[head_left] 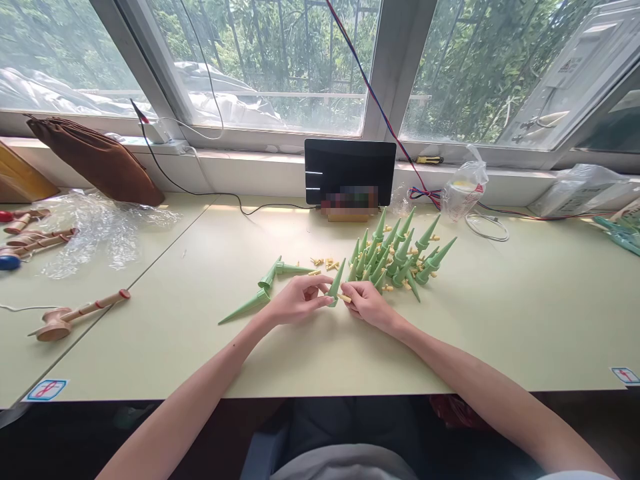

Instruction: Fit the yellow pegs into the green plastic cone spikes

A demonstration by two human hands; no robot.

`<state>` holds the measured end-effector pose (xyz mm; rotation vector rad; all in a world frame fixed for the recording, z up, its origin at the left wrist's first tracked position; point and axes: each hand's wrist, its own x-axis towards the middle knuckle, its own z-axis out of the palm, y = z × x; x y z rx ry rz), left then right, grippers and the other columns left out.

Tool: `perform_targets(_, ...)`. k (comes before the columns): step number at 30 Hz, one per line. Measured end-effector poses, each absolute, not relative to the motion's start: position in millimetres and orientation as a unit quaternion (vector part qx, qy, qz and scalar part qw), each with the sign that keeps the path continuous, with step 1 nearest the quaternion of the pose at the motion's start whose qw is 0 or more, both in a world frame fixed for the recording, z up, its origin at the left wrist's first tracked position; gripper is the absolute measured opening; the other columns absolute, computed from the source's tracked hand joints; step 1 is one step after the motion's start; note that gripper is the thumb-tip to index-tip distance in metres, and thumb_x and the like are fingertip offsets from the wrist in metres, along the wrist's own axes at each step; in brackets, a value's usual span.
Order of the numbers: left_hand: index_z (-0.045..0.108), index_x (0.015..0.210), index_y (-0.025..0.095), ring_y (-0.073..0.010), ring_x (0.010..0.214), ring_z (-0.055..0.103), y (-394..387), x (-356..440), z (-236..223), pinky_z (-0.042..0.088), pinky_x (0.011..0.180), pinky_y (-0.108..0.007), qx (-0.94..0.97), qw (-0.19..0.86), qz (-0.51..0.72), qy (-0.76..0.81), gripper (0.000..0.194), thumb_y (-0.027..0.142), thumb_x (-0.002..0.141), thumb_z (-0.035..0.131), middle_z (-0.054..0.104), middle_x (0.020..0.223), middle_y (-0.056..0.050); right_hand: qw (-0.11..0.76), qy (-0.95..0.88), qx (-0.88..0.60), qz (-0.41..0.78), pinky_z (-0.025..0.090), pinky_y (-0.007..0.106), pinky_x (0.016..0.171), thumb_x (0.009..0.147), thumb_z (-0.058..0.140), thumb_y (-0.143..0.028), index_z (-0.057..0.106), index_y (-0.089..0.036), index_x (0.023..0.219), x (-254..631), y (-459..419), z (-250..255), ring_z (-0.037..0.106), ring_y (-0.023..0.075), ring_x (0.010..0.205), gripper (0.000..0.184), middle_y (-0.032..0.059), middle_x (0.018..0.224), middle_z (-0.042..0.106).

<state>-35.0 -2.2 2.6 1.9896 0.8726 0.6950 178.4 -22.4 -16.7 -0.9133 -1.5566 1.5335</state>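
Work looks well along, I judge: a crowd of green spikes stands on the table to the right, many with yellow bits showing low down. One upright spike is pinched near its base by the fingers of my left hand, and my right hand has its fingertips clamped on a yellow peg right beside it; whether the two touch I cannot tell. Remaining, it seems, are three left-side spikes and some loose pegs beyond my hands
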Motion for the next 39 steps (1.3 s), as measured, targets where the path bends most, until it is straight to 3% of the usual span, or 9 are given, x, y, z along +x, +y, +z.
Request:
perform_targets(21, 0.066, 0.110, 0.016, -0.0074, 0.054, 0.034, -1.9, -35.6, 2.8, 0.033, 0.050, -0.022, 0.793, 0.414, 0.273, 0.355, 0.033, 0.040, 0.087, 0.064, 0.057, 0.078, -0.002, 0.373, -0.616, -0.365, 0.590, 0.021, 0.024, 0.040, 0.095, 0.048, -0.056, 0.039, -0.020, 0.063, 179.0, -21.8, -18.2, 0.024, 0.0067, 0.040, 0.049, -0.0082, 0.048, 0.028)
perform_targets(39, 0.066, 0.109, 0.013, -0.0090, 0.057, 0.045, -1.4, -35.2, 2.1, 0.038, 0.051, -0.021, 0.773, 0.471, 0.262, 0.335, 0.035, 0.040, 0.088, 0.063, 0.060, 0.074, -0.003, 0.374, -0.623, -0.364, 0.583, 0.023, 0.024, 0.040, 0.096, 0.048, -0.052, 0.041, -0.020, 0.062, 179.3, -21.3, -19.4, 0.025, 0.0074, 0.040, 0.047, -0.0081, 0.048, 0.028)
